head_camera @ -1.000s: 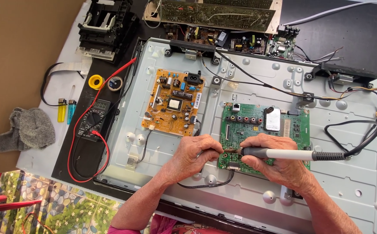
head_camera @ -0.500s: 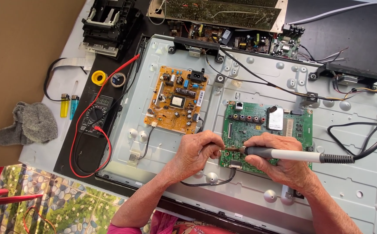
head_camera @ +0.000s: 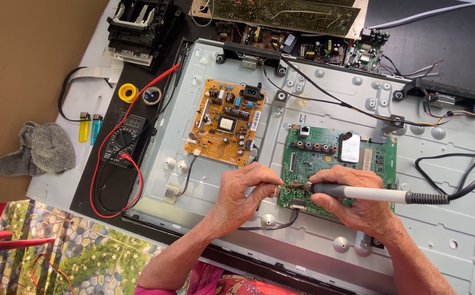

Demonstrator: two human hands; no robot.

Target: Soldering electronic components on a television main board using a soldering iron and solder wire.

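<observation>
Head cam, looking down on an opened flat-panel chassis (head_camera: 325,109) lying back-side up on a white table (head_camera: 46,180).

R hand (head_camera: 358,205) wrapped around a soldering iron (head_camera: 368,193) – white barrel, dark grip near the cord end, held roughly level, tip pointing left. Fingers closed on the barrel, thumb on top. Black cord (head_camera: 456,180) loops off to the right over the metal.

L hand (head_camera: 248,191) pinched narrow, thumb and forefinger tips together right at the iron's tip; something thin seems held in the pinch, too small to say what. Rest of the fingers curled in.

Tip meets the lower-left edge of the green circuit board (head_camera: 338,164), which sits screwed to the chassis right of centre. Both hands rest on or just above that board's lower part.

Around it:
- orange-tan power board (head_camera: 224,123) to the left of the green one, well apart from the hands, thin black wires running between.
- black multimeter (head_camera: 121,139) on a dark strip left of the chassis, red lead (head_camera: 133,180) looping round it.
- yellow solder reel (head_camera: 128,92) and a small tape roll (head_camera: 151,95) just above the meter.
- two lighters, yellow (head_camera: 84,127) and blue (head_camera: 96,127), side by side – near a grey rag (head_camera: 35,150) at the table's left edge.
- more bare boards (head_camera: 281,16) along the top, black plastic assembly (head_camera: 139,22) top left.

Floor w/ pebble pattern (head_camera: 73,251) shows bottom left.
</observation>
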